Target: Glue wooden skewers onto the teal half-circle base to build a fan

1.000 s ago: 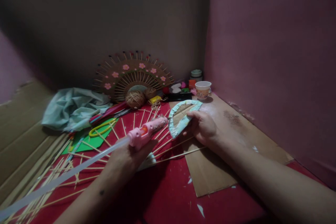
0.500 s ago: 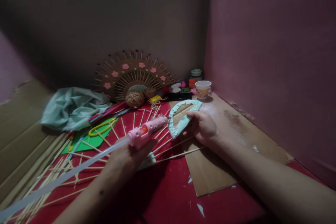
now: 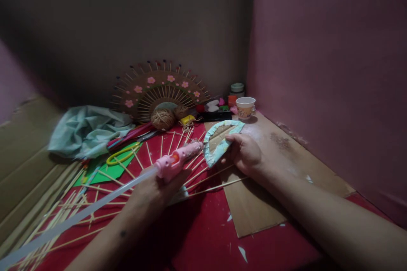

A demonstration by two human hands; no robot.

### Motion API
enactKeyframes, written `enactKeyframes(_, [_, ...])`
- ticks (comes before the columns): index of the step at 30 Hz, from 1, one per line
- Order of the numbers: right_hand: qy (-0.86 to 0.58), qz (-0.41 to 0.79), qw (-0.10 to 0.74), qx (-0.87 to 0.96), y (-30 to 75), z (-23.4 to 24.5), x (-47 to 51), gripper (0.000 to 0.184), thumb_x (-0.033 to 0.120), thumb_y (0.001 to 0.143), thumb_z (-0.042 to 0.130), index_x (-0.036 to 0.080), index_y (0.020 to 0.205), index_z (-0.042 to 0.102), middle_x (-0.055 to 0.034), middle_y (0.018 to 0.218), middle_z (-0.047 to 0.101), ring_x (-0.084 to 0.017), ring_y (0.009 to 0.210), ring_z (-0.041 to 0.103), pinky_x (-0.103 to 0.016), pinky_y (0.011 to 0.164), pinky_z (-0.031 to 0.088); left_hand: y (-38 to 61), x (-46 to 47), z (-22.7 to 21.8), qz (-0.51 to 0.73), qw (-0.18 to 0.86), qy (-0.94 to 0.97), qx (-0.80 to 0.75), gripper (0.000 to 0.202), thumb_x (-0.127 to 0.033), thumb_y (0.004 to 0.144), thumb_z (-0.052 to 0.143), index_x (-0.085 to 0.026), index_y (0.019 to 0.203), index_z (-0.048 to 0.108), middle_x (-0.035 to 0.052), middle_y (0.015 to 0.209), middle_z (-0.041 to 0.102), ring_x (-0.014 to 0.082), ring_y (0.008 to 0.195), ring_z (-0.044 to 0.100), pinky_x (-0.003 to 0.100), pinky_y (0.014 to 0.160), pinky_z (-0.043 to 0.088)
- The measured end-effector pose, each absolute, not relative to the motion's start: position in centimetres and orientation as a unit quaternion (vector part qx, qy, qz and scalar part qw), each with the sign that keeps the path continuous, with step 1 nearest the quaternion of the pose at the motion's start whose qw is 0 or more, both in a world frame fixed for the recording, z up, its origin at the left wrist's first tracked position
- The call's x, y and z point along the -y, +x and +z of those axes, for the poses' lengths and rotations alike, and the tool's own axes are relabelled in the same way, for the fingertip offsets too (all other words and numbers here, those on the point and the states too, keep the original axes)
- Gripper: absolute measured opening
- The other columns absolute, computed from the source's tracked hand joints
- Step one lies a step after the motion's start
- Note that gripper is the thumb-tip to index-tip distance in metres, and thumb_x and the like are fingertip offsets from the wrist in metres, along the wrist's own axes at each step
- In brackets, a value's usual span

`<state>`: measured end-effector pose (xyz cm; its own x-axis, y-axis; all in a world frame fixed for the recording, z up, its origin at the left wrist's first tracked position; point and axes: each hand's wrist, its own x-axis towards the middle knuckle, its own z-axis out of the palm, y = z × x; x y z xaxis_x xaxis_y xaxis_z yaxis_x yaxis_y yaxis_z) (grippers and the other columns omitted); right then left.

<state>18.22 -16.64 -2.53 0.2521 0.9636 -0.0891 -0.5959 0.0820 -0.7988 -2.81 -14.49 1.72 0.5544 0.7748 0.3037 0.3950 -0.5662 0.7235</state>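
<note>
Barely anything has moved since the earlier frames: the background is shifted a touch left and up, while both hands and what they hold are seen in practically the same spots.

Biggest first. Two walls are met in a corner behind; the worktop is covered by a red cloth (image 3: 203, 237), with a flat cardboard sheet (image 3: 254, 211) laid on its right part. On the cloth, thin sticks (image 3: 219, 186) are fanned out from a pale hub (image 3: 180, 194), partly hidden by the left hand (image 3: 160, 188). At the back, a flowered fan (image 3: 160, 87) is stood up, with twine balls (image 3: 163, 118) in front, a pale green cloth (image 3: 92, 131) left of it and a paper cup (image 3: 245, 109) to the right.

Pink glue gun (image 3: 168, 170) is gripped in the left hand, fingers closed round the handle; trigger finger can't be seen. Long glue stick (image 3: 95, 204) is trailed from its rear, back over the left forearm.

Half-round piece (image 3: 219, 139), card with a gathered cloth rim, is held up above the sticks by the right hand (image 3: 246, 152): thumb on the face, fingers mostly hidden behind, pinch closed.

Key relation: straight edge is run from near-left to far-right, pinched mid-length; curved rim is faced left and away. Nozzle is pointed at that rim's left side, right hand beyond it. Contact can't be told.
</note>
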Motion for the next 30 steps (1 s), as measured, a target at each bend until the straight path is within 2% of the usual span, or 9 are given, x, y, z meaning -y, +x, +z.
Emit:
enactKeyframes(3, [-0.378,0.561,0.696,0.24,18.19,-2.54,16.62,0.017,0.023,0.068,0.054,0.014,0.081,0.061,-0.0045,0.061,0.062,-0.016,0.049,0.054,-0.028,0.039,0.041,-2.89,14.42,1.74,0.293,0.333,0.83,-0.338,0.045,-0.041,0.08,0.061,-0.027,0.123,0.063,0.0039,0.118,0.068,0.0326,0.12,0.055,0.046,0.101,0.045])
enactKeyframes(6, [-0.378,0.561,0.697,0.239,18.12,-2.46,16.67,0.017,0.023,0.067,0.054,0.013,0.079,0.061,-0.0048,0.061,0.063,-0.016,0.047,0.054,-0.028,0.037,0.042,-2.89,14.55,1.73,0.288,0.356,0.824,-0.335,0.048,-0.042,0.083,0.058,-0.026,0.128,0.059,0.004,0.132,0.06,0.0316,0.127,0.048,0.045,0.108,0.037])
enactKeyframes(10, [-0.379,0.56,0.697,0.239,18.0,-2.3,16.82,0.016,0.023,0.067,0.055,0.013,0.077,0.061,-0.0045,0.059,0.062,-0.016,0.045,0.053,-0.028,0.036,0.043,-2.79,14.79,1.6,0.299,0.348,0.808,-0.371,0.046,-0.044,0.083,0.056,-0.029,0.127,0.059,-0.0022,0.138,0.054,0.0328,0.126,0.048,0.044,0.109,0.035])
enactKeyframes(12, [-0.378,0.556,0.701,0.239,17.96,-2.27,16.85,0.013,0.023,0.067,0.056,0.013,0.075,0.06,-0.004,0.058,0.062,-0.016,0.044,0.053,-0.027,0.036,0.043,-2.79,14.67,1.57,0.292,0.343,0.816,-0.363,0.045,-0.043,0.084,0.055,-0.03,0.127,0.059,-0.0033,0.138,0.054,0.0321,0.126,0.048,0.044,0.11,0.035])
enactKeyframes(18, [-0.382,0.555,0.7,0.235,18.11,-2.47,16.61,0.014,0.022,0.066,0.054,0.014,0.075,0.06,-0.0037,0.058,0.061,-0.016,0.044,0.053,-0.028,0.035,0.043,-2.96,14.15,1.68,0.278,0.345,0.84,-0.314,0.045,-0.038,0.086,0.057,-0.024,0.128,0.058,0.0052,0.129,0.062,0.0282,0.126,0.049,0.041,0.11,0.036])
enactKeyframes(22, [-0.374,0.553,0.707,0.235,18.23,-2.54,16.51,0.013,0.022,0.066,0.054,0.014,0.074,0.059,-0.0037,0.057,0.06,-0.016,0.045,0.052,-0.028,0.036,0.041,-2.93,14.38,1.61,0.306,0.335,0.824,-0.34,0.043,-0.04,0.085,0.057,-0.025,0.125,0.061,0.005,0.116,0.069,0.0311,0.119,0.054,0.043,0.102,0.046])
enactKeyframes(26, [-0.379,0.558,0.7,0.234,18.25,-2.61,16.52,0.015,0.023,0.065,0.054,0.014,0.076,0.059,-0.0045,0.059,0.061,-0.017,0.046,0.053,-0.028,0.035,0.041,-2.77,14.36,1.5,0.297,0.325,0.836,-0.328,0.043,-0.04,0.085,0.056,-0.024,0.124,0.061,0.0055,0.13,0.061,0.0308,0.124,0.051,0.044,0.105,0.042])
enactKeyframes(30, [-0.385,0.551,0.703,0.233,18.21,-2.7,16.55,0.014,0.024,0.064,0.055,0.014,0.074,0.058,-0.0041,0.058,0.061,-0.017,0.046,0.053,-0.028,0.035,0.042,-2.77,14.1,1.42,0.298,0.334,0.839,-0.308,0.041,-0.039,0.084,0.057,-0.023,0.121,0.064,0.0067,0.117,0.068,0.0312,0.115,0.057,0.044,0.101,0.046])
